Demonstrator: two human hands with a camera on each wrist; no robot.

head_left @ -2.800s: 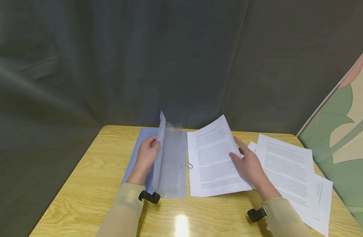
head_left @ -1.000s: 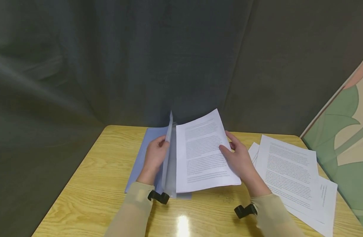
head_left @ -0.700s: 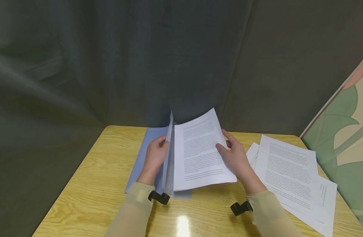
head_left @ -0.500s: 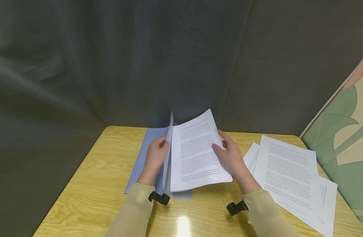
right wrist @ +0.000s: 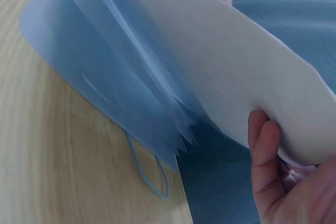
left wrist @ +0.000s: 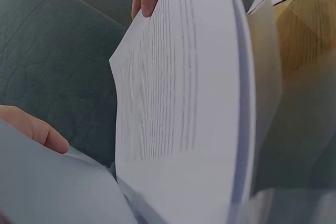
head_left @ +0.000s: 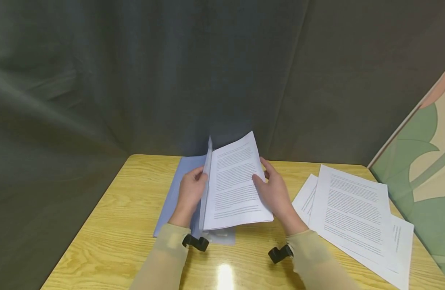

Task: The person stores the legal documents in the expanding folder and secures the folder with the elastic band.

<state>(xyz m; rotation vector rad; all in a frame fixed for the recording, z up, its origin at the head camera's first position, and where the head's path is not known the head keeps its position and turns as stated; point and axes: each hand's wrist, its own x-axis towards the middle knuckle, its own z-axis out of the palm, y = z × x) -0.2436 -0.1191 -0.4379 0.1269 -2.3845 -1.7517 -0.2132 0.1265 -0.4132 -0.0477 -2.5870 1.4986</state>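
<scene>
A blue plastic folder (head_left: 173,189) lies spread on the table, with clear sleeves inside. My left hand (head_left: 190,191) pinches a raised translucent sheet (head_left: 206,189) of it between thumb and fingers, so that it stands nearly upright. My right hand (head_left: 275,191) grips the right edge of a stack of printed papers (head_left: 235,185), thumb on top and fingers beneath. The stack is tilted and bowed, its left edge right at the raised sheet. In the right wrist view, the papers' blank underside (right wrist: 226,56) hangs over the clear sleeves (right wrist: 121,72). A thin blue loop (right wrist: 142,169) sticks out from the folder.
More printed sheets (head_left: 353,209) lie overlapping at the right of the wooden table (head_left: 102,225). A dark curtain (head_left: 208,72) hangs right behind the table's far edge. A floral-patterned cloth (head_left: 425,161) borders the right side.
The right hand has carried the paper stack leftward over the folder, up to the raised sheet. Earlier the left hand brought that sheet slightly rightward; lately it has kept still.
</scene>
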